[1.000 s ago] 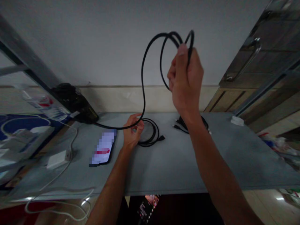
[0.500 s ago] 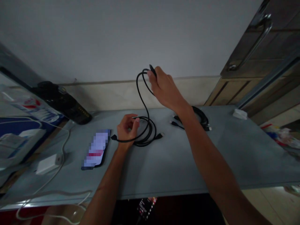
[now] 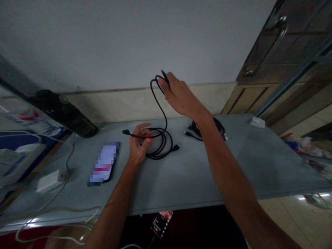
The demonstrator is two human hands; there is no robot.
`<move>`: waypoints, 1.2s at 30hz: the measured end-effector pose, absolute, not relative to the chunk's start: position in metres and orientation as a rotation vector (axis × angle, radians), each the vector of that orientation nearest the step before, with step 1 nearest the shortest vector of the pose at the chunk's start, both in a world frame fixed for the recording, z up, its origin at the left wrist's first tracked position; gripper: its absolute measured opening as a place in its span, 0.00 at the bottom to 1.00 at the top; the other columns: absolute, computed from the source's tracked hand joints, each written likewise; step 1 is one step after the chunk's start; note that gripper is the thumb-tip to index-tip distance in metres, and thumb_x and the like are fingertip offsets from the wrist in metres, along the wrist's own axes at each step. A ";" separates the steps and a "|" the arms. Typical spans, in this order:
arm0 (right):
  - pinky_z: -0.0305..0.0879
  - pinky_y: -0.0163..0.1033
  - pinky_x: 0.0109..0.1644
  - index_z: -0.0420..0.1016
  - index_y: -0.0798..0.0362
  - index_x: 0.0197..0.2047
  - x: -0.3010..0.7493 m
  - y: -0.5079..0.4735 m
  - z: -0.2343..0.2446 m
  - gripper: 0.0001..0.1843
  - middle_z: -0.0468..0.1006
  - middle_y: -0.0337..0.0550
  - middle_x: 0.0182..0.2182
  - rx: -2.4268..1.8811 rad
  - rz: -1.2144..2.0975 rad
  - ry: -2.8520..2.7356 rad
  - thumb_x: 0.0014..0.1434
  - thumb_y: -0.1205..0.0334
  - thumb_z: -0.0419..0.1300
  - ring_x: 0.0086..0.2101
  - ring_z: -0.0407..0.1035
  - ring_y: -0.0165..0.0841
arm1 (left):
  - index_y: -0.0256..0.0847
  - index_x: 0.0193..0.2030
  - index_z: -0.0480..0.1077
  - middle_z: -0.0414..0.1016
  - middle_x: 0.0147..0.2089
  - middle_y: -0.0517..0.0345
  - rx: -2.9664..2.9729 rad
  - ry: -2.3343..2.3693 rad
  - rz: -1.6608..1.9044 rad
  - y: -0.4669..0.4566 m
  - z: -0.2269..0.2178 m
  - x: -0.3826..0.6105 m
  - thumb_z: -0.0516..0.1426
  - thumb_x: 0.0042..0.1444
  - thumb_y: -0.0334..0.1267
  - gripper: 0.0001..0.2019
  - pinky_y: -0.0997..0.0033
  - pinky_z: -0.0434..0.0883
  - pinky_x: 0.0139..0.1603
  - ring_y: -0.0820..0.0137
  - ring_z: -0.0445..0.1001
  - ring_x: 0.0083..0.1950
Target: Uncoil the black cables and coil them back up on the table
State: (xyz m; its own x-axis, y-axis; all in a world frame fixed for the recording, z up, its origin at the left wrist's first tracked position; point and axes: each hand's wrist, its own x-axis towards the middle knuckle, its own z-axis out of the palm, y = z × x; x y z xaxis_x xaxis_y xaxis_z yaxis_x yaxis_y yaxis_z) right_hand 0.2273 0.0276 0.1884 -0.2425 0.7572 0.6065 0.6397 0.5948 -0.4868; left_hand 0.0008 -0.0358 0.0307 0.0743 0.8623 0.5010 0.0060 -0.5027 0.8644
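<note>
My right hand (image 3: 176,91) is raised in front of the wall, closed round a black cable (image 3: 161,106) near one dark end that pokes up past the thumb. From there the cable hangs down to a loose coil (image 3: 169,135) over the table. At the coil's left side is my left hand (image 3: 140,143), its fingers curled and the cable running between them and the thumb. A black plug (image 3: 126,132) sticks out left of this hand. Another plug (image 3: 176,147) lies right of the coil. Part of the coil is hidden behind my left fingers.
Behind my right forearm lies a second bundle of black cables (image 3: 220,126). A phone (image 3: 105,162), a white charger (image 3: 50,181) and a black bottle (image 3: 67,112) are on the left. A small white object (image 3: 257,122) sits at the table's (image 3: 181,186) back right.
The cable stretch that lay across my left wrist now crosses higher, at the fingers, and its plug has risen. My right hand keeps its hold. The view has shifted slightly.
</note>
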 end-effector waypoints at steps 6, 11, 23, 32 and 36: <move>0.65 0.41 0.55 0.72 0.52 0.40 0.222 0.010 0.190 0.19 0.80 0.45 0.39 -1.060 0.284 -2.359 0.85 0.55 0.54 0.43 0.76 0.36 | 0.40 0.49 0.82 0.78 0.32 0.53 1.312 0.946 1.566 -0.028 0.035 0.002 0.53 0.70 0.75 0.37 0.70 0.64 0.21 0.66 0.74 0.27; 0.64 0.39 0.43 0.73 0.52 0.34 0.200 -0.005 0.185 0.21 0.81 0.41 0.32 -0.984 0.751 -2.623 0.83 0.57 0.56 0.33 0.73 0.31 | 0.40 0.46 0.82 0.83 0.36 0.49 1.317 0.931 1.506 -0.027 0.035 0.002 0.58 0.71 0.67 0.29 0.71 0.65 0.21 0.63 0.80 0.32; 0.67 0.35 0.34 0.73 0.52 0.36 0.212 -0.005 0.186 0.19 0.83 0.43 0.29 -1.101 1.005 -2.424 0.83 0.59 0.54 0.28 0.77 0.31 | 0.43 0.48 0.82 0.81 0.39 0.50 1.002 0.859 1.456 -0.027 0.050 -0.008 0.65 0.68 0.59 0.20 0.69 0.69 0.24 0.64 0.78 0.33; 0.56 0.38 0.27 0.71 0.44 0.40 0.291 0.017 0.219 0.26 0.67 0.36 0.27 -1.011 0.296 -1.433 0.81 0.34 0.51 0.24 0.57 0.31 | 0.35 0.50 0.81 0.77 0.37 0.55 0.547 0.562 1.569 -0.023 0.053 -0.024 0.61 0.73 0.42 0.12 0.76 0.65 0.20 0.72 0.74 0.31; 0.46 0.40 0.22 0.69 0.42 0.38 0.325 0.017 0.232 0.25 0.52 0.31 0.25 -0.725 0.075 -0.984 0.81 0.35 0.49 0.21 0.46 0.31 | 0.33 0.52 0.80 0.76 0.35 0.56 0.404 0.485 1.624 -0.023 0.052 -0.029 0.54 0.78 0.37 0.14 0.77 0.60 0.16 0.73 0.72 0.28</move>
State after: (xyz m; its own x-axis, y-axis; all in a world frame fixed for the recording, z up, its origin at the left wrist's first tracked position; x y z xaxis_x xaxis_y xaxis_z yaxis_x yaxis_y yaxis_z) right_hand 0.3246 0.0174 0.2320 0.5710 0.3722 0.7317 0.2565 0.7658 -0.5897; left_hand -0.0295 -0.0234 0.0524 -0.1076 0.9940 -0.0215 -0.8427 -0.0797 0.5325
